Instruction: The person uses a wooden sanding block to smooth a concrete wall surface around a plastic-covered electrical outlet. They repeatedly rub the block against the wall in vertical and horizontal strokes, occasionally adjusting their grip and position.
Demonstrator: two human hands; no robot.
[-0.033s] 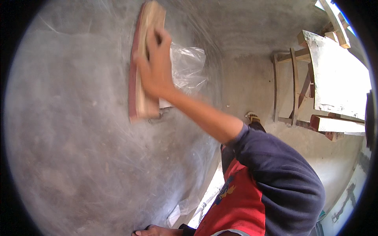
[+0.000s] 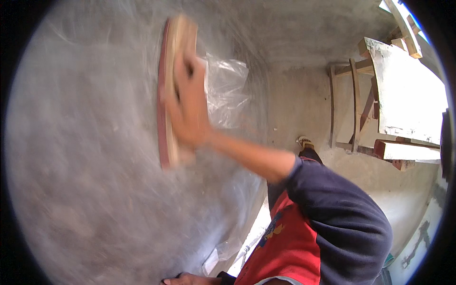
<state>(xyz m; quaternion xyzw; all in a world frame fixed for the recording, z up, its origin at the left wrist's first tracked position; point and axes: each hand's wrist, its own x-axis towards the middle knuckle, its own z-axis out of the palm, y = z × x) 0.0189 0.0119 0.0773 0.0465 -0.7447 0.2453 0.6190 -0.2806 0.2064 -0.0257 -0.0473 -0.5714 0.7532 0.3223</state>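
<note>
My right hand [image 2: 190, 104] grips the handle of a long wooden float [image 2: 167, 95] with a reddish base. It presses the float flat against a grey plastered wall [image 2: 85, 166]. The float stands upright and is blurred by motion. My arm reaches up to it from a dark blue sleeve [image 2: 342, 213] at the lower right. My left hand [image 2: 183, 279] just shows at the bottom edge, close to the wall, and its fingers are mostly cut off.
A crumpled clear plastic sheet [image 2: 228, 85] hangs on the wall just right of the float. A wooden trestle [image 2: 354, 95] carrying a pale board [image 2: 408, 95] stands at the right. My sandalled foot [image 2: 305, 142] is on the concrete floor below.
My right hand has slid the float a little down the wall, and both are now more blurred. The left hand has stayed put.
</note>
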